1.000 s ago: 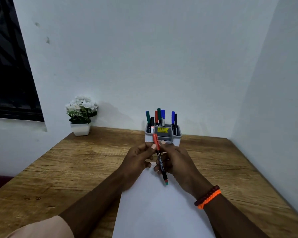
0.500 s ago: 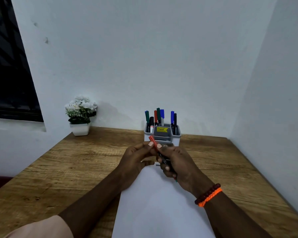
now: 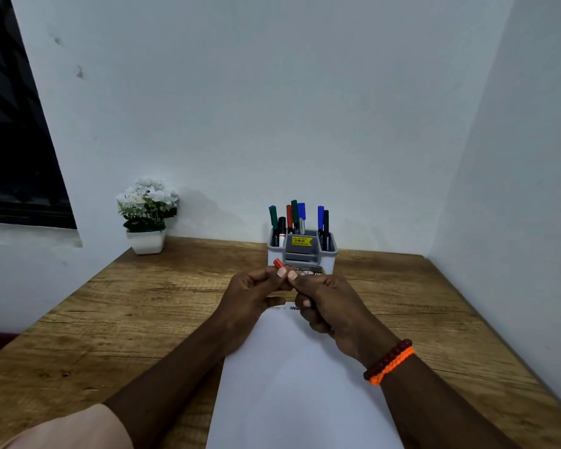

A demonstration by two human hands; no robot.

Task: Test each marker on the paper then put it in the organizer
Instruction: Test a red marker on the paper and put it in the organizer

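Now red marker (image 3: pixel 278 263) tilted further left, hands (image 3: pixel 292 296) closer together, both pinching it.

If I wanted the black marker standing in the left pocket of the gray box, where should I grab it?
Probably pinch the black marker by its cap end, coming straight down from above. It stands upright in the organizer, only its upper part shows, and a green marker crowds its left, so the sides are poor to reach.
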